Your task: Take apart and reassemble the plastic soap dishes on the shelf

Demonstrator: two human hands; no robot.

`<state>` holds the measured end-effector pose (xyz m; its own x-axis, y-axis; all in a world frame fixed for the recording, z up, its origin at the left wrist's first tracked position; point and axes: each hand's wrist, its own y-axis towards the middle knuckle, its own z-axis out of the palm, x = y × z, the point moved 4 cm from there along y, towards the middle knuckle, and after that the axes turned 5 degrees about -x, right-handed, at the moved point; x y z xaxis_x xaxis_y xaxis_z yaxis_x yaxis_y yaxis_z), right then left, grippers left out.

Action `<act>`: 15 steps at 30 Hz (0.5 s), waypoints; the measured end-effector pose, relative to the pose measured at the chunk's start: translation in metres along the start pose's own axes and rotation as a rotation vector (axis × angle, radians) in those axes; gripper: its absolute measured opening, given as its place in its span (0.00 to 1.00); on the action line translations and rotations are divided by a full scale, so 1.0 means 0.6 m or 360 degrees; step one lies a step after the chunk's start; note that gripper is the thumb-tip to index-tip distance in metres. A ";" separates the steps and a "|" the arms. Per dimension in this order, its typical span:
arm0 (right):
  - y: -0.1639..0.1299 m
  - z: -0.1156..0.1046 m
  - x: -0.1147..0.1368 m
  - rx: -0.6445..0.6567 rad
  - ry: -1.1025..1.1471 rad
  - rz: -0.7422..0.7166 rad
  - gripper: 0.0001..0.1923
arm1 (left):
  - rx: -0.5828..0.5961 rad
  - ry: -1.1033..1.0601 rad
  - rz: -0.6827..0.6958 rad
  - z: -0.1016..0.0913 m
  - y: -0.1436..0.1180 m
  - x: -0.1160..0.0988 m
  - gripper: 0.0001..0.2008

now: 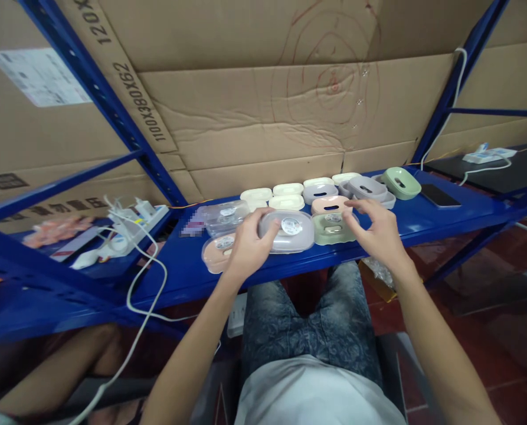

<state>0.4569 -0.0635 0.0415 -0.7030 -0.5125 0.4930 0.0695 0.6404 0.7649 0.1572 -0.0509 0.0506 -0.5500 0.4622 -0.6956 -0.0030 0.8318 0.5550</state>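
Note:
My left hand grips the left end of a grey soap box with a clear lid and a round sticker, its thumb on top. My right hand has its thumb and bent fingers apart, at the right edge of a green soap box with a stickered clear cover. Behind that lies an open pink soap box with a dark slot, near my right fingertips. A lidded pink soap box lies left of my left hand, partly hidden by it. Clear stickered lids lie behind it.
Several cream trays stand at the back, with grey soap boxes and a green base to the right. A phone lies on the blue shelf. A power strip with white cables is at left; another person's limb shows lower left.

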 end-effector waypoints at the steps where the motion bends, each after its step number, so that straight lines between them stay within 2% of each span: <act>1: 0.000 0.002 -0.005 0.0094 -0.0122 -0.0077 0.19 | 0.0006 0.0115 -0.0014 0.005 -0.003 0.000 0.18; 3: -0.005 0.014 -0.015 0.0337 -0.0294 -0.0152 0.24 | -0.0003 0.0303 -0.0054 0.013 -0.008 0.000 0.18; 7: -0.018 0.034 -0.038 0.0767 -0.0392 -0.0107 0.31 | -0.0001 0.0539 -0.0082 0.022 -0.013 -0.006 0.22; 12: -0.021 0.031 -0.056 0.0866 -0.0361 -0.0089 0.31 | 0.0206 0.0853 -0.0039 0.043 -0.009 -0.004 0.21; 15: -0.019 0.026 -0.066 0.0863 -0.0362 -0.0093 0.30 | 0.0281 0.0951 0.0109 0.058 -0.004 0.004 0.20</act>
<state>0.4726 -0.0417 0.0066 -0.8331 -0.4585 0.3094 -0.3035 0.8465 0.4374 0.1850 -0.0409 0.0314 -0.9162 0.3069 -0.2578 0.1587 0.8683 0.4699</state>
